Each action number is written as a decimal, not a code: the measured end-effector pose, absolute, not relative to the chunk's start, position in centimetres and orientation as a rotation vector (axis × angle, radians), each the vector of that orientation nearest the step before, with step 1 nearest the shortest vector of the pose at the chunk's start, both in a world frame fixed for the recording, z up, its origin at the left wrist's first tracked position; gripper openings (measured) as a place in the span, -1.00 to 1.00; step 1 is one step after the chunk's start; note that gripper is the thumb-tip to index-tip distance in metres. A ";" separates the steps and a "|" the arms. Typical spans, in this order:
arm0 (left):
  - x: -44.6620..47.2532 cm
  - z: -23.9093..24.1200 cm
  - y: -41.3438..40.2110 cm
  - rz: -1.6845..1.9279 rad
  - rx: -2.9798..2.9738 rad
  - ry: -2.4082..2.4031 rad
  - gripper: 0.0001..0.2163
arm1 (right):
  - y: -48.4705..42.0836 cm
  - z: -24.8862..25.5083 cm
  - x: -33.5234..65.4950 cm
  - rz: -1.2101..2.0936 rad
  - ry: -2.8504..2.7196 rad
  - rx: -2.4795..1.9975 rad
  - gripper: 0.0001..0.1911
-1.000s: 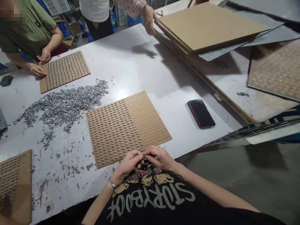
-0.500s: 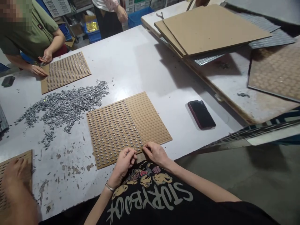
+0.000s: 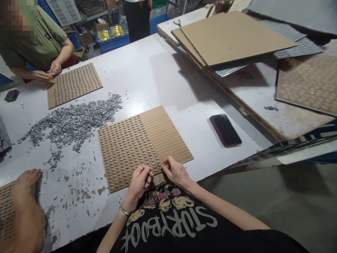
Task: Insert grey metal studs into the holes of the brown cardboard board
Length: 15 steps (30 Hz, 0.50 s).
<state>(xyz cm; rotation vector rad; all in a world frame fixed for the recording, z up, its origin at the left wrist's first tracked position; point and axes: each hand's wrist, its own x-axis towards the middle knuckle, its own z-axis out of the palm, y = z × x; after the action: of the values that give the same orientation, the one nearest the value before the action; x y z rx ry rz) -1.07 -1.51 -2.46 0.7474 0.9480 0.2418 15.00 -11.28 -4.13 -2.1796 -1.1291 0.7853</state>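
A brown grooved board (image 3: 163,135) lies in front of me, its left half filled with rows of small silver oval pieces. My left hand (image 3: 139,182), with a bracelet on the wrist, is curled closed at the board's near edge. What its fingers hold is hidden. My right hand (image 3: 175,172) is beside it, fingertips pinched together on the board's near edge where the filled rows end. A loose heap of silver pieces (image 3: 71,121) is spread on the white table (image 3: 147,77) to the left of the board.
A dark phone (image 3: 225,129) lies right of the board. A person in green works at another filled board (image 3: 73,84) at far left. Another person's hand (image 3: 26,196) rests on a board at lower left. Stacked boards (image 3: 231,35) sit on a second table at right.
Both my hands moved slightly forward from my chest onto the board's near edge. A second person's hand came in at lower left. The person standing at the stacked boards walked away.
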 end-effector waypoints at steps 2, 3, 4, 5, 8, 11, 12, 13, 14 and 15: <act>-1.2 -2.6 -1.5 0.270 0.755 0.943 -0.64 | -10.9 -4.0 15.3 0.761 -1.145 -2.204 -0.89; -1.2 -2.6 -1.5 0.280 0.752 0.938 -0.65 | -10.7 -3.9 15.4 0.761 -1.171 -2.226 -0.89; -1.2 -2.5 -1.4 0.289 0.745 0.931 -0.65 | -10.5 -3.9 15.5 0.762 -1.199 -2.252 -0.89; -1.2 -2.5 -1.4 0.296 0.736 0.927 -0.65 | -10.3 -3.9 15.6 0.759 -1.222 -2.279 -0.89; -1.0 -2.1 -1.2 0.325 0.711 0.931 -0.62 | -9.9 -3.5 16.0 0.752 -1.246 -2.293 -0.91; -0.5 -1.9 -1.1 0.344 0.710 0.936 -0.56 | -9.5 -2.3 16.3 0.725 -1.230 -2.173 -0.89; -0.3 -1.9 -1.1 0.342 0.719 0.926 -0.54 | -9.3 -1.8 16.3 0.707 -1.265 -2.104 -0.87; 0.0 -2.0 -1.1 0.333 0.734 0.918 -0.52 | -9.1 -1.2 16.2 0.684 -1.333 -2.021 -0.85; 0.4 -2.1 -1.1 0.323 0.745 0.918 -0.51 | -8.8 -0.7 16.1 0.661 -1.433 -1.932 -0.85; 0.8 -2.2 -1.1 0.315 0.750 0.930 -0.50 | -8.4 -0.2 15.9 0.634 -1.543 -1.851 -0.84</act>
<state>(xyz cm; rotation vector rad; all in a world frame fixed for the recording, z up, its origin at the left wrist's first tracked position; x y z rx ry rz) 0.81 -1.09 -2.16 0.7499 0.9300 0.3152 15.87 -8.44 -0.20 -1.8506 -1.5425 0.6340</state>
